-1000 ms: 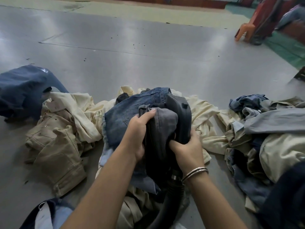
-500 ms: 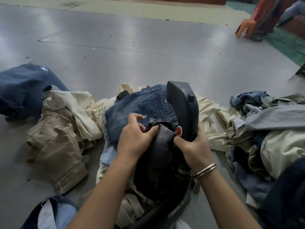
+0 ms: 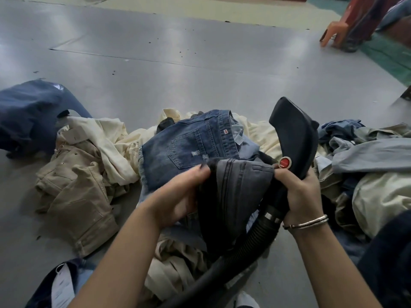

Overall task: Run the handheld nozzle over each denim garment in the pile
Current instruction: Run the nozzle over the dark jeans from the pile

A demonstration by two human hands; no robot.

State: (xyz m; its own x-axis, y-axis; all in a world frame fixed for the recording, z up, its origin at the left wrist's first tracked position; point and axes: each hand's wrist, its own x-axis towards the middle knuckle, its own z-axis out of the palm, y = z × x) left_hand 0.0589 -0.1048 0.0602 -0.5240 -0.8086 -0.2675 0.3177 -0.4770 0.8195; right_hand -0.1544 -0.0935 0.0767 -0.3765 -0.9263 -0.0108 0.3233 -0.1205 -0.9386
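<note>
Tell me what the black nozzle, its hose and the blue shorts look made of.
Black nozzle: likely moulded plastic, smooth with a dull sheen. Hose: probably flexible plastic, ribbed along its length. Blue shorts: denim, faded, with visible stitching, a frayed hem and a distressed patch.

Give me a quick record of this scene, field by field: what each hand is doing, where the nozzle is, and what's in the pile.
left hand: pinches edge of dark grey garment
right hand: grips nozzle handle, thumb pinching the garment's other edge
nozzle: black, head raised clear of fabric, red button facing camera
hose: ribbed, trails toward camera
under garment: blue denim shorts
pile also: cream and khaki clothes
</note>
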